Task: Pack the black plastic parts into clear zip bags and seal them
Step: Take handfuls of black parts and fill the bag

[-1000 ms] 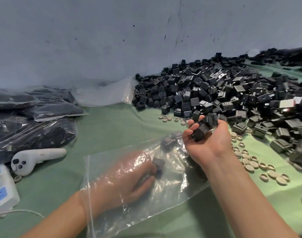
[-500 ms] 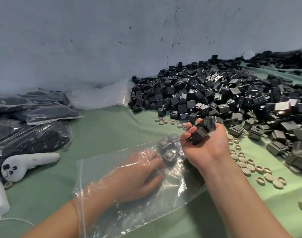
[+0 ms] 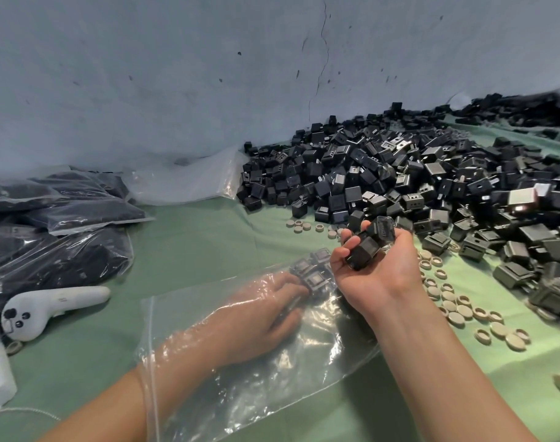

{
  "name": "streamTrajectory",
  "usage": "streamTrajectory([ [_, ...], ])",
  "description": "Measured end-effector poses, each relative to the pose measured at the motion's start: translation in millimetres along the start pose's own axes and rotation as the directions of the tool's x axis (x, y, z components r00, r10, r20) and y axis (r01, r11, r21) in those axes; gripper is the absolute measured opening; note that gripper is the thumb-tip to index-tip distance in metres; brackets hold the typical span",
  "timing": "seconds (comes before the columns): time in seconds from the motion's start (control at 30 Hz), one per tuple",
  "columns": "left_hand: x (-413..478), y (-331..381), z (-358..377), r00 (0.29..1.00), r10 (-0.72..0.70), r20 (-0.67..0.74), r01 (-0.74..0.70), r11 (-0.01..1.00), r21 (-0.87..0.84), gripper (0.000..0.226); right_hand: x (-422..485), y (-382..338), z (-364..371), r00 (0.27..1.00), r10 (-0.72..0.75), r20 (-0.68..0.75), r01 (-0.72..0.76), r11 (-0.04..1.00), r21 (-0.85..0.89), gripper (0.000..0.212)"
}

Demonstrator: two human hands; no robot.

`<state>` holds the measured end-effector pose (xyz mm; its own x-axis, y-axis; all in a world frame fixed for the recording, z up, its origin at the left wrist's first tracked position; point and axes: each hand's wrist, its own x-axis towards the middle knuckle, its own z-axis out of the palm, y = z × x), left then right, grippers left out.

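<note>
The clear zip bag [image 3: 272,387] lies flat on the green cloth [image 3: 192,240], its open mouth toward the person and its closed end away. The left forearm enters through the mouth. The left hand [image 3: 259,314] is wholly inside the bag, palm down, with fingers extended and relaxed. Its fingertips reach the bagged parts [image 3: 313,272], a small cluster of black square housings at the far corner of the bag. Whether the fingertips press on them cannot be told through the film.

The right hand [image 3: 380,272] is outside the bag, just beside that far corner and raised above the cloth. It is turned palm up, with fingers curled around the held parts [image 3: 366,250], a handful of black boxy pieces. The right forearm crosses over the bag's right edge.

Beyond the right hand, the loose pile [image 3: 399,173] of identical black parts spreads along the grey wall [image 3: 176,90] and to the right edge of view. Beige round caps [image 3: 457,311] are scattered on the cloth between the pile and the right forearm.

To the left, filled bags [image 3: 58,237] of black parts are stacked. Empty clear bags [image 3: 189,183] lean against the wall beside them. A white handheld controller [image 3: 52,303] lies near the stack.
</note>
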<state>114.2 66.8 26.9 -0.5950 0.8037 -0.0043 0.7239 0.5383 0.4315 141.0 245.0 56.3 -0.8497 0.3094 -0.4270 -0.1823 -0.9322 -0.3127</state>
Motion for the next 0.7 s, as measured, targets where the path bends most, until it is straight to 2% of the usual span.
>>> streamTrajectory([
  [0.13,2,-7,2,0.999,0.005,-0.036,-0.003,0.999,0.046,0.038,-1,0,-1,1.0,0.008,0.001,-0.008,1.0,0.0,0.024],
  [0.3,5,-13,-2,0.988,-0.152,-0.012,0.152,0.977,0.148,0.048,-3,1,-1,1.0,0.009,-0.001,-0.009,1.0,-0.004,0.024],
  [0.37,5,-14,1,0.985,-0.173,-0.012,0.173,0.973,0.155,0.041,-3,1,0,1.0,0.009,-0.001,-0.009,1.0,-0.009,0.024],
  [0.4,4,-9,0,0.974,-0.225,-0.013,0.225,0.967,0.122,0.03,-4,1,0,1.0,0.009,-0.001,-0.009,1.0,-0.01,0.024],
  [0.5,-1,-2,-6,0.955,-0.297,-0.011,0.297,0.955,0.003,0.045,-4,2,1,1.0,0.014,0.004,-0.014,1.0,-0.024,0.023],
  [0.6,-21,-1,-11,0.973,-0.223,-0.064,0.212,0.966,-0.151,0.032,-6,7,2,0.999,0.033,0.021,-0.031,0.997,-0.077,0.022],
  [0.7,-61,-12,-19,0.937,-0.273,-0.217,0.203,0.933,-0.296,0.026,-9,15,2,0.996,0.073,0.045,-0.064,0.981,-0.181,0.024],
])
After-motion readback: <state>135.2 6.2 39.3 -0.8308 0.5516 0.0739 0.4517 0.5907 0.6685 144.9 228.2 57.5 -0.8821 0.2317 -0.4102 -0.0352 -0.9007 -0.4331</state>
